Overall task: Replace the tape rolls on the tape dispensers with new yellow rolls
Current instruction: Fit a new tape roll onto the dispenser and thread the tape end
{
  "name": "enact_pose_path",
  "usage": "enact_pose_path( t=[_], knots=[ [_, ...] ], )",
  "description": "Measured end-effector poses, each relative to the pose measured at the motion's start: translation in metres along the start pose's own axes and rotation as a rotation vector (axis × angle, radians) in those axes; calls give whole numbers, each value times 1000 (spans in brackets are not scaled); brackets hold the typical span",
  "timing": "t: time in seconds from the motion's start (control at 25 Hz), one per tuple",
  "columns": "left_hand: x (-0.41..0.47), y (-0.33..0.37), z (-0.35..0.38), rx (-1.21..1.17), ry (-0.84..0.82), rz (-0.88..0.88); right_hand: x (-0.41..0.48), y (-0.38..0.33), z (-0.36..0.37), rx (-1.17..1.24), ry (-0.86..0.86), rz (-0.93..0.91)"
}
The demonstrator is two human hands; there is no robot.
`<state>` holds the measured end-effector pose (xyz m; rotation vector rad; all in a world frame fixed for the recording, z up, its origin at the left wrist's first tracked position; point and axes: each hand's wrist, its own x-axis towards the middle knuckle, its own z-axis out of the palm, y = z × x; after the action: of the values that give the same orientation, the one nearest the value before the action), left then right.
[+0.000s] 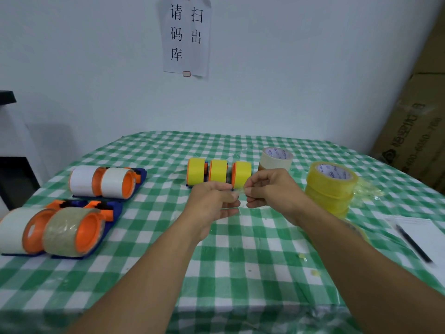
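- The left hand and right hand meet over the middle of the surface, which is covered in a green-and-white checked cloth.
- The left fingers are curled and the right fingers are bunched together. Both pinch a clear strip between them; it is faint and hard to make out.
- Three yellow rolls stand in a row on blue-and-orange holders just behind the hands. The right-most roll is nearest the right hand's knuckles.
- A stack of yellow rolls lies flat to the right, near the right wrist.
- A pale roll lies behind the row.
- At the left, a pair of dispensers carries white rolls.
- Nearer the front edge, another pair carries one white roll and one brownish roll.
- A black pen lies on a sheet of paper at the right edge.
- A notice hangs on the wall, and cardboard boxes stand at the far right.
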<state>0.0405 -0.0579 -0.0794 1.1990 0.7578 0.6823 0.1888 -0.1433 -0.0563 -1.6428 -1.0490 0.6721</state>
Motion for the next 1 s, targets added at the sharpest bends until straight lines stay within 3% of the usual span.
enact_pose_path(
  t=[0.32, 0.68, 1.0],
  knots=[
    [1, -2, 2, -39, 45, 43, -1, 0, 7, 29, -11, -27],
    [1, -9, -1, -107, 17, -33, -4, -6, 10, -220, -96, -166],
    [-2, -3, 1, 55, -4, 76, -1, -7, 10, -136, -38, -60]
  ],
)
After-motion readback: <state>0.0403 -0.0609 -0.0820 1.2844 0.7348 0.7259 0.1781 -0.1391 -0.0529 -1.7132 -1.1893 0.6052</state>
